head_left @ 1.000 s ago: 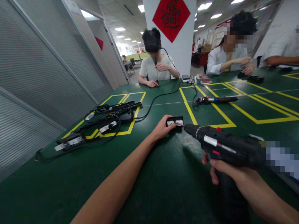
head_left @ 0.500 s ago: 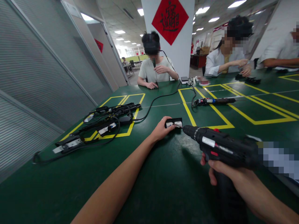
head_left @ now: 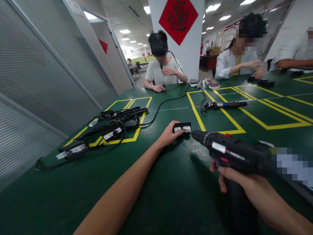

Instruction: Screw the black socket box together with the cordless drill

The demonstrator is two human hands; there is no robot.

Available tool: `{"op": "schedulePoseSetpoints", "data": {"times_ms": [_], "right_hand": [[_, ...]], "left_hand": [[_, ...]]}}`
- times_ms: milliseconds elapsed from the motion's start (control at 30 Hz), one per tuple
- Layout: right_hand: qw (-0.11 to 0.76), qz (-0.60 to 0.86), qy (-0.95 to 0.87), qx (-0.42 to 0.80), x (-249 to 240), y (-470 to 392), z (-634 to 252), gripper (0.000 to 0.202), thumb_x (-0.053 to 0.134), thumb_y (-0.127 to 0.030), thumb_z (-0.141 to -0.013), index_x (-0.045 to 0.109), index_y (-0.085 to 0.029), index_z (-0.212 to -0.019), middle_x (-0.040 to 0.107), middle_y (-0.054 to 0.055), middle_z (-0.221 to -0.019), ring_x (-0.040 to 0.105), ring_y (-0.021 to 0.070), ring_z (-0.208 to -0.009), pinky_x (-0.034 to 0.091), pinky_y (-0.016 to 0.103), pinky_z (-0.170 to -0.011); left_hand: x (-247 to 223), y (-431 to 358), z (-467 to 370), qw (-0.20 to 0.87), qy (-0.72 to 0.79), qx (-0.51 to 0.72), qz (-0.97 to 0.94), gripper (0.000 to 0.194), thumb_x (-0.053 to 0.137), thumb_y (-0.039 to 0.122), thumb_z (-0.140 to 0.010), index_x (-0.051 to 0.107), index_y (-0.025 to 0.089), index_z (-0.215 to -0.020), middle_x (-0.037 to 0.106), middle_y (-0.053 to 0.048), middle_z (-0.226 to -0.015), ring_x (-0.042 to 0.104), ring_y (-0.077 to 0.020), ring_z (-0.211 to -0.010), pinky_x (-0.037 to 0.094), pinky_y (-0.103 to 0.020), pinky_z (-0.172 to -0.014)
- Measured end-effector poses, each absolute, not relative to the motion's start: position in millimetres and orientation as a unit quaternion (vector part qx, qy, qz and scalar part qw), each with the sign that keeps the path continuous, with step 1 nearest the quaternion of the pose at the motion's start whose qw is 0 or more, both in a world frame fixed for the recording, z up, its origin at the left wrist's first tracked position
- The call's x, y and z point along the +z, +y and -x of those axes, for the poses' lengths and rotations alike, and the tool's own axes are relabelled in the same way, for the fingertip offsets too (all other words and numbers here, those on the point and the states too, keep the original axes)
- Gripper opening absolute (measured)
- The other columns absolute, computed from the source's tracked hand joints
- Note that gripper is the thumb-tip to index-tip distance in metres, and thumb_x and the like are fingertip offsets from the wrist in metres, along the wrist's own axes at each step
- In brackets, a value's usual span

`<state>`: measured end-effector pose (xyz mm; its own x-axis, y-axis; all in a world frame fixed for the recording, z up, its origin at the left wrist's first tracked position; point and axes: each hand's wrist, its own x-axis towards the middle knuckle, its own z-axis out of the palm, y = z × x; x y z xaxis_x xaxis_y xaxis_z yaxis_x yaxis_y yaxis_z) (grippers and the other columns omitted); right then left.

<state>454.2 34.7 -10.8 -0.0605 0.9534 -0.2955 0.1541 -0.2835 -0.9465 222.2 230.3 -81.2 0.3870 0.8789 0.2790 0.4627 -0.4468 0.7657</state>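
My left hand (head_left: 170, 133) grips a small black part with white labels (head_left: 187, 128) on the green table, thumb along its near side and fingers behind it. My right hand (head_left: 234, 178) is wrapped round the handle of a black cordless drill (head_left: 230, 150) with red details. The drill lies nearly level, its chuck pointing left at the right end of the black part. Whether the bit touches that part is too small to tell.
Black adapters and cables (head_left: 117, 125) lie bundled at the left, one cable running to the far side. Beyond the drill lies a pen-shaped electric tool (head_left: 227, 104). Yellow tape (head_left: 195, 112) marks the table (head_left: 156, 192). Two people (head_left: 162, 70) with headsets sit opposite; another is far right.
Almost nothing differs. Both hands, the black part and the drill hold the same positions; the view has shifted very slightly.
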Motion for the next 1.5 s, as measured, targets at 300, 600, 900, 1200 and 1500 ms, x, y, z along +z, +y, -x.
{"op": "schedulePoseSetpoints", "data": {"times_ms": [300,600,900,1200,1500], "right_hand": [[0.371,0.595,-0.457,0.547,-14.7,33.8,-454.2,0.023,0.060,-0.047,-0.078,0.067,-0.025,-0.078,0.066,-0.003,-0.057,0.060,0.0200,-0.061,0.041,0.031,-0.062],[0.367,0.606,-0.449,0.544,-9.4,32.3,-450.3,0.027,0.059,-0.048,-0.079,0.067,-0.023,-0.074,0.065,0.000,-0.053,0.061,0.0228,-0.061,0.042,0.034,-0.062],[0.373,0.593,-0.465,0.542,-2.7,32.9,-446.2,0.025,0.056,-0.045,-0.081,0.067,-0.022,-0.078,0.064,-0.001,-0.052,0.059,0.0210,-0.055,0.039,0.032,-0.058],[0.355,0.592,-0.470,0.551,-2.9,34.0,-449.1,0.021,0.053,-0.042,-0.084,0.064,-0.024,-0.081,0.064,-0.003,-0.054,0.058,0.0188,-0.056,0.039,0.029,-0.055],[0.317,0.599,-0.512,0.528,-4.7,38.6,-460.2,0.025,0.051,-0.040,-0.087,0.061,-0.023,-0.071,0.063,-0.003,-0.058,0.056,0.0170,-0.057,0.038,0.029,-0.056]], "left_hand": [[-79.3,228.4,-223.1,0.307,0.439,0.350,-0.769,0.043,0.058,0.041,-0.079,0.050,0.018,-0.115,0.059,-0.004,-0.096,0.055,-0.0159,-0.080,0.046,-0.028,-0.073],[-80.3,229.8,-222.2,0.302,0.439,0.345,-0.773,0.043,0.058,0.042,-0.080,0.049,0.019,-0.115,0.058,-0.004,-0.098,0.056,-0.0165,-0.083,0.046,-0.029,-0.074],[-76.2,227.4,-222.9,0.312,0.437,0.343,-0.770,0.043,0.058,0.041,-0.080,0.049,0.019,-0.115,0.058,-0.004,-0.099,0.056,-0.0166,-0.084,0.046,-0.029,-0.075],[-77.3,227.9,-222.0,0.312,0.435,0.343,-0.772,0.042,0.057,0.040,-0.080,0.049,0.018,-0.115,0.058,-0.004,-0.098,0.055,-0.0167,-0.083,0.046,-0.029,-0.075],[-76.0,227.3,-221.7,0.313,0.435,0.343,-0.771,0.042,0.058,0.039,-0.079,0.048,0.019,-0.116,0.058,-0.004,-0.100,0.055,-0.0170,-0.084,0.046,-0.029,-0.076]]}}
